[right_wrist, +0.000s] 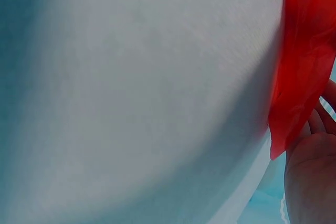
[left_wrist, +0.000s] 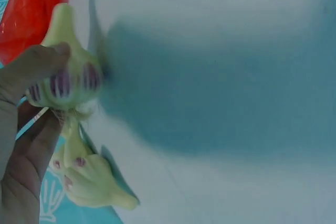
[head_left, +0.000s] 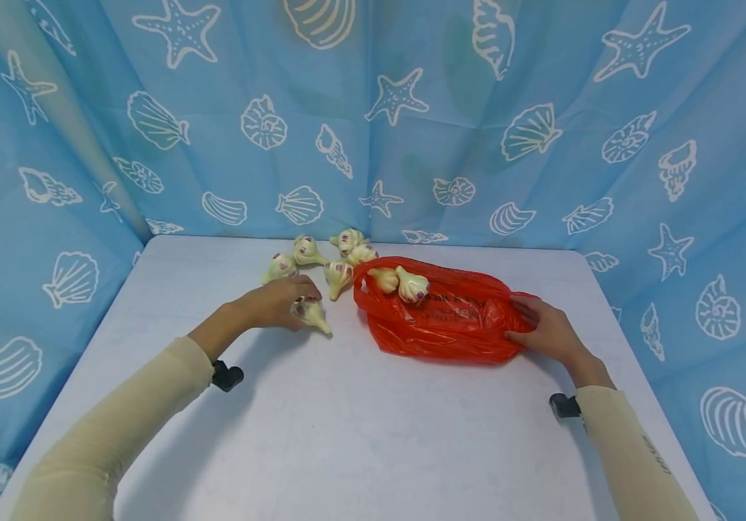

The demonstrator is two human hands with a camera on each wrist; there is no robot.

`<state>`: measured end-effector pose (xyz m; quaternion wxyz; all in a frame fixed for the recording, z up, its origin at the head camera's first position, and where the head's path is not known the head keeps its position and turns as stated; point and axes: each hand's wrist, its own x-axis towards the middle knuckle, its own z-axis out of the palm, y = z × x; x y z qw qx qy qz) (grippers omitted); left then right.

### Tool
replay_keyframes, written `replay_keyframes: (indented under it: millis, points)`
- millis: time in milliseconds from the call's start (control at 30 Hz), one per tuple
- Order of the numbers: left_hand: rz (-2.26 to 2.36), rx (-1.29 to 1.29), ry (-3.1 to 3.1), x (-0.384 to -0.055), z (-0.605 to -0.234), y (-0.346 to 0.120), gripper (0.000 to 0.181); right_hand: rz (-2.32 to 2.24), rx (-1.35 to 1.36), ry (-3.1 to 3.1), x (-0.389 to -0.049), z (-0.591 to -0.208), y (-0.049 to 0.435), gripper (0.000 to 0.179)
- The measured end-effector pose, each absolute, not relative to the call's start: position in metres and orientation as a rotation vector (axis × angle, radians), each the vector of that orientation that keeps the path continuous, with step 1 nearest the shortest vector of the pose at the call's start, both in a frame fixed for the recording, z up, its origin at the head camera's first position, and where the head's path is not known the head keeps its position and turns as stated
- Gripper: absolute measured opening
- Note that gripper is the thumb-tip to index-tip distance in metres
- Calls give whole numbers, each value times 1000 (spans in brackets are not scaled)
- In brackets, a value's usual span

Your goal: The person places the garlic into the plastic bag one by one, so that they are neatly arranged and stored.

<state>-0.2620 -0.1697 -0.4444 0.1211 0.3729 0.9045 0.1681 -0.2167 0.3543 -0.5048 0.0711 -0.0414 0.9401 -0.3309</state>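
My left hand pinches a garlic bulb between thumb and fingers, its stem pointing toward the near right in the head view. Just beyond that hand lies another garlic bulb; the left wrist view shows bulbs below the held one. A red plastic bag with dark print lies on its side, its opening toward the left. Two garlic bulbs rest at the bag's mouth. At the bag's right end, my right hand holds the plastic, fingers over the top and thumb at the near side.
Several more garlic bulbs are scattered along the back of the white table, left of the bag. A blue curtain with white shells and starfish stands behind the table and along both sides.
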Motion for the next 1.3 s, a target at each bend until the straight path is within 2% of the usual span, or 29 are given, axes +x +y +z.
replay_keyframes:
  millis: [200, 400, 700, 933, 1300]
  points:
    - [786, 1023, 2686, -264, -454, -172, 50, -990, -113, 2824, -218, -505, 354, 93]
    - [1191, 824, 2741, -265, -461, -173, 56, -983, -107, 2824, -218, -506, 355, 93]
    - [1515, 535, 2684, -266, -485, -174, 58, -973, -118, 2834, -217, -506, 355, 94]
    - [1520, 396, 2668, -266, -496, -170, 53, -980, -116, 2838, -217, -506, 354, 94]
    - [1442, 327, 2687, -265, -505, -176, 56, -986, -99, 2846, -218, -507, 353, 93]
